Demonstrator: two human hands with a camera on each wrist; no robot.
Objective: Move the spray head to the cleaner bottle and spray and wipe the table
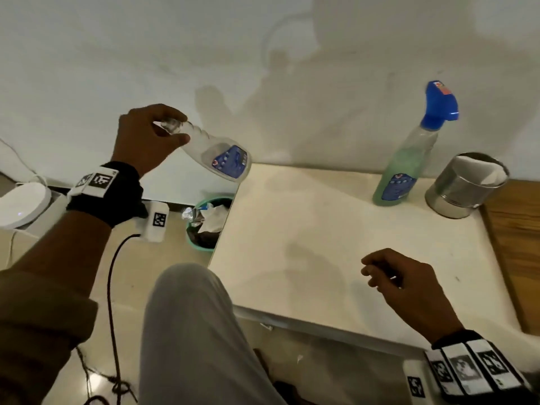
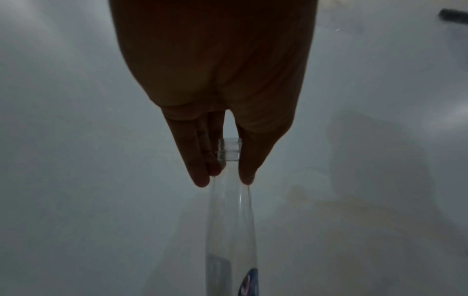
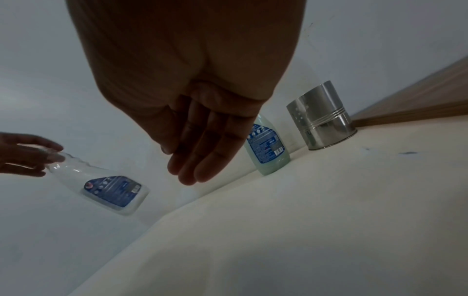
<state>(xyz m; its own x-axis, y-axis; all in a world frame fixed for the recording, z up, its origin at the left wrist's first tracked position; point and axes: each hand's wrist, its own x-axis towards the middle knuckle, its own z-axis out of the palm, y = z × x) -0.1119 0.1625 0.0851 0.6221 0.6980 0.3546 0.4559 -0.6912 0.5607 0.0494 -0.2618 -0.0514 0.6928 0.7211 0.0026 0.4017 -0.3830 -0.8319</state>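
My left hand (image 1: pixel 163 133) pinches the open threaded neck of an empty clear bottle (image 1: pixel 222 157) and holds it tilted in the air, left of the table's far left corner. The left wrist view shows fingers (image 2: pixel 200 160) and thumb on either side of that neck (image 2: pixel 229 150). The bottle (image 3: pixel 111 190) has a blue label. A cleaner bottle of green liquid (image 1: pixel 404 168) stands upright at the back right of the white table (image 1: pixel 306 244), with the blue spray head (image 1: pixel 439 103) on top. My right hand (image 1: pixel 388 273) hovers empty over the table's near right, fingers loosely curled.
A steel canister (image 1: pixel 467 185) with a white cloth inside stands right of the green bottle (image 3: pixel 268 146). A green waste bin (image 1: pixel 207 223) with rubbish sits on the floor below the left table edge. A wooden surface (image 1: pixel 520 244) borders the table on the right. A cable (image 1: pixel 112 287) hangs from my left wrist.
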